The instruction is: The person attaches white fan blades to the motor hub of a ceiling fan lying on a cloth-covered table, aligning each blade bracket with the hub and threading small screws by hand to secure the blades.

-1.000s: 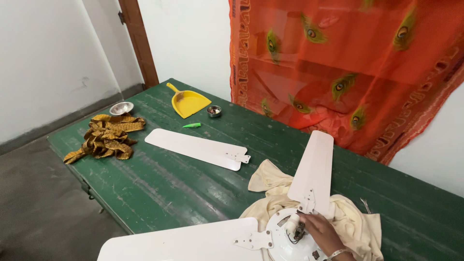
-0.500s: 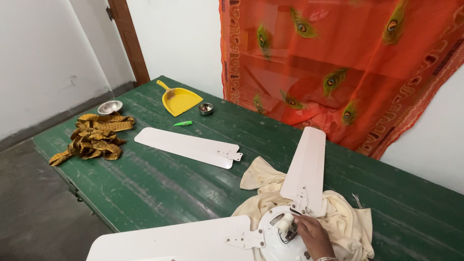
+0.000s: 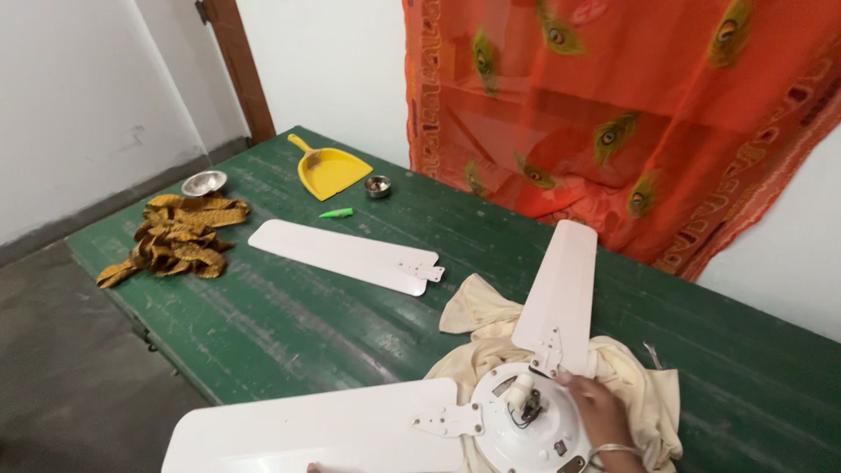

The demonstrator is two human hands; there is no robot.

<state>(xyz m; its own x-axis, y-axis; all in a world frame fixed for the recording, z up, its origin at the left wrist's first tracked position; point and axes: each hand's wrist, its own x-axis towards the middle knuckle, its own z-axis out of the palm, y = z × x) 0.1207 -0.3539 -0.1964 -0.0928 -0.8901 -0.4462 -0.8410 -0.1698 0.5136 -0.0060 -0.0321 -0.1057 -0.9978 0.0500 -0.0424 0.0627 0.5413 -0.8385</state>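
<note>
While the view has swung slightly left since the earlier frame, bringing more of the near fan blade (image 3: 324,431) into sight, the right hand (image 3: 598,412) stays resting on the white fan motor hub (image 3: 526,422), fingers spread flat on it rather than gripping. Only a fingertip of the left hand (image 3: 312,469) shows at the bottom edge, touching the near blade; whether it holds anything cannot be told. The hub sits on a cream cloth (image 3: 491,328) at the near right of the green worktop (image 3: 289,333). Three blades count out: two fixed to the hub, one loose blade (image 3: 346,255) lying apart. Farther off lie one yellow dustpan (image 3: 331,170), two small metal bowls (image 3: 203,182), one green marker (image 3: 336,213) and one heap of mustard cloth (image 3: 180,238).
</note>
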